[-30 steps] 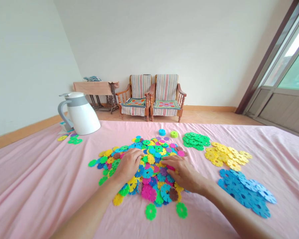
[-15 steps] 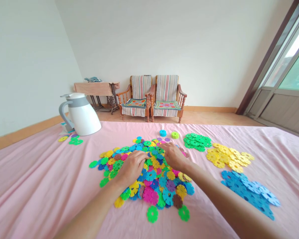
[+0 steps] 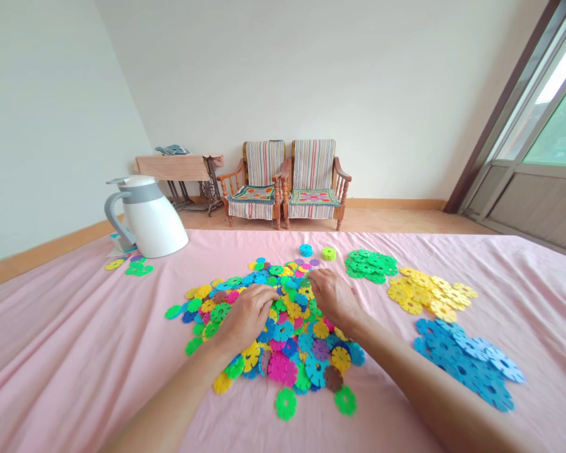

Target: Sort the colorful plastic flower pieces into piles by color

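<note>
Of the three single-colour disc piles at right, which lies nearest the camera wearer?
The blue disc pile, lowest in the view; the yellow disc pile lies beyond it, and the green disc pile is farthest back.

Two striped-covered wooden armchairs are standing nr pale back wall — cloth-draped side table sitting L, tan floor running below — daylight coming thru R window.

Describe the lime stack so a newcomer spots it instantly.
On the pink cloth, find the big multicoloured disc pile. Beyond its far edge, left of the all-green pile, sits the lime stack: yellow-green, unlike the blue stack on its left.
</note>
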The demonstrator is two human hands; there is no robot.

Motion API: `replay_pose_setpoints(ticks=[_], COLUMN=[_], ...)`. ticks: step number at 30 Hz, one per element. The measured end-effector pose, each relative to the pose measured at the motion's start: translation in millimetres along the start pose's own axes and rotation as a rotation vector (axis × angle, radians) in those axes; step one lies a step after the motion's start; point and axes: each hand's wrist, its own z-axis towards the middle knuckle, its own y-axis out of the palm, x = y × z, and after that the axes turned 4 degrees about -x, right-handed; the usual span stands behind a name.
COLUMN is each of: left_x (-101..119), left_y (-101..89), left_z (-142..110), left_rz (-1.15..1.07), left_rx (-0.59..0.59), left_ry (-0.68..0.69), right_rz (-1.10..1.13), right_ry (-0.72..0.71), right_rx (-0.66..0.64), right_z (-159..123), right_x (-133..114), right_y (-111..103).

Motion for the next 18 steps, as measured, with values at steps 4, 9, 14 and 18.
replay_pose_setpoints(ticks=[4, 9, 14, 18], left_x=[0, 1, 2, 3], left_y=[0.1, -0.5, -1.2, -1.7], left_z=[0, 2, 2, 2], left_rz=[-0.009, -0.004, -0.008, 0.006], left_rx=[0.005, 0.007, 0.004, -0.005], left_ry=[-0.009, -0.024, -0.021, -0.032], right_rz=[0.033, 0.09, 0.176, 0.269], right_ry=[0.227, 0.455, 0.505, 0.533], right_rx=[0.161, 0.229, 0.252, 0.265], right_z=[6, 8, 0, -3], right_x=[37, 92, 109, 114], right_y=[-8, -23, -27, -27])
